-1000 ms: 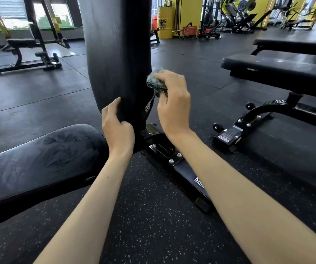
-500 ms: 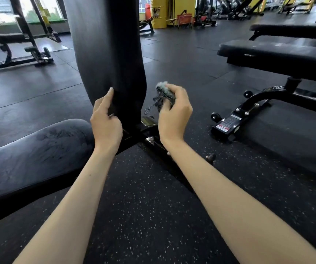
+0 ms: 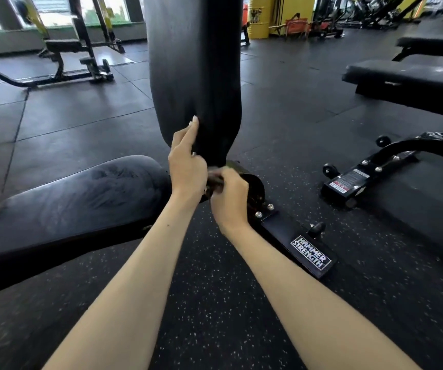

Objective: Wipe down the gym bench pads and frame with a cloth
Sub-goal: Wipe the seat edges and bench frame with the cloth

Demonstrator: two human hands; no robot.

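The bench's black back pad (image 3: 193, 62) stands nearly upright in the middle, and its seat pad (image 3: 76, 196) stretches to the left with wipe streaks on it. My left hand (image 3: 187, 158) rests on the lower edge of the back pad, index finger straight up along it. My right hand (image 3: 229, 198) is curled round the bunched dark cloth (image 3: 215, 181), pressed low at the joint under the back pad, against the black frame (image 3: 289, 233). Most of the cloth is hidden by both hands and blurred.
A second flat bench (image 3: 407, 76) with a wheeled base (image 3: 348, 182) stands close on the right. Another bench and rack (image 3: 63, 49) are at the far left by the windows. Yellow machines and a yellow bin (image 3: 259, 20) line the back. Speckled rubber floor lies below.
My right hand has carried the cloth down from the side of the back pad to the joint at its base. My left hand stays on the pad's lower edge.
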